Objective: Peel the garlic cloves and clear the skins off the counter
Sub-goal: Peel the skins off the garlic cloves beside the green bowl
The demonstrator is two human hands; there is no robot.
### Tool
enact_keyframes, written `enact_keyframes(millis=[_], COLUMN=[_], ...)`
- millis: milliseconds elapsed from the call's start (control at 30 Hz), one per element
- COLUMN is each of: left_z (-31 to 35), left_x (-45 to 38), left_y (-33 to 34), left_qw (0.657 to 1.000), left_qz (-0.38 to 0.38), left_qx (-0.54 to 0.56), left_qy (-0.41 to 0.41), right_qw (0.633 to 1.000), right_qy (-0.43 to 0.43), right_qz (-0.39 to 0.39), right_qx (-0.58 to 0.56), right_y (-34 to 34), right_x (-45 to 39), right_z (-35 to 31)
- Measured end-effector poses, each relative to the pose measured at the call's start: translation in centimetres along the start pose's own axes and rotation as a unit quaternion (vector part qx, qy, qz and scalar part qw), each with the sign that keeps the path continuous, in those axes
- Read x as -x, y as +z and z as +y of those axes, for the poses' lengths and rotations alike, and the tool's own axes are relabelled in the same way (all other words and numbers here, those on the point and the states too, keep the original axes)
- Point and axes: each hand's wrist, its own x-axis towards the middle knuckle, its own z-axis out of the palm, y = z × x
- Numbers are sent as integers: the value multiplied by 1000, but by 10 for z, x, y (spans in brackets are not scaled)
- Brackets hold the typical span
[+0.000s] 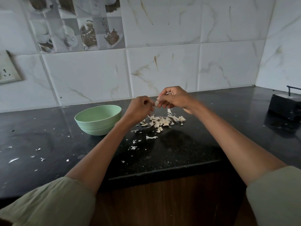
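Note:
Both hands are raised above the black counter (179,152), close together. My right hand (175,98) pinches a pale garlic clove (156,103) at its fingertips. My left hand (140,108) has its fingers curled and pinches at the same clove from the left. A strip of skin (169,111) hangs just below the right hand. Beneath the hands lies a pile of garlic cloves and papery skins (161,122). A light green bowl (97,119) stands to the left of the pile; its inside is hidden from this angle.
Small skin flakes (133,147) are scattered over the counter, several far left (13,160). A black box with a cord (285,106) sits at the back right. The counter's front edge (162,170) runs under my forearms. A wall socket (8,70) is at the left.

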Motion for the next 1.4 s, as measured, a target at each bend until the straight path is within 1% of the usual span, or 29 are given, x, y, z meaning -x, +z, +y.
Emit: enact_keyframes(millis=[133, 233, 367, 533, 667, 800, 1000, 1067, 1200, 1300, 1400], left_z=[1, 1, 3, -4, -5, -6, -10, -10, -12, -16, -16], left_x=[0, 1, 6, 3, 2, 1, 0, 0, -1, -4, -3], left_y=[1, -2, -3, -4, -7, -6, -1, 0, 0, -1, 0], left_qw=[999, 997, 991, 994, 994, 996, 994, 992, 994, 993, 991], left_qz=[-24, -43, -93, -81, -72, -75, -35, -28, -35, -27, -13], left_qx=[37, 63, 93, 73, 85, 34, -89, -105, -79, -91, -109], left_qy=[-5, -11, -5, -3, -1, 14, 55, 65, 73, 74, 80], right_qw=[998, 998, 996, 995, 996, 997, 987, 981, 980, 981, 974], right_qy=[37, 51, 66, 75, 68, 53, 15, 17, 21, 25, 24], right_qz=[-40, -47, -55, -70, -60, -20, 53, 67, 58, 40, 9], right_qx=[14, -7, -17, 8, 12, 47, 153, 181, 187, 191, 226], right_y=[5, 6, 5, 6, 7, 6, 3, 0, -5, -5, -1], right_x=[1, 1, 1, 2, 2, 1, -1, -2, -2, -4, -8], right_z=[2, 0, 1, 2, 1, 0, 10, 14, 17, 20, 26])
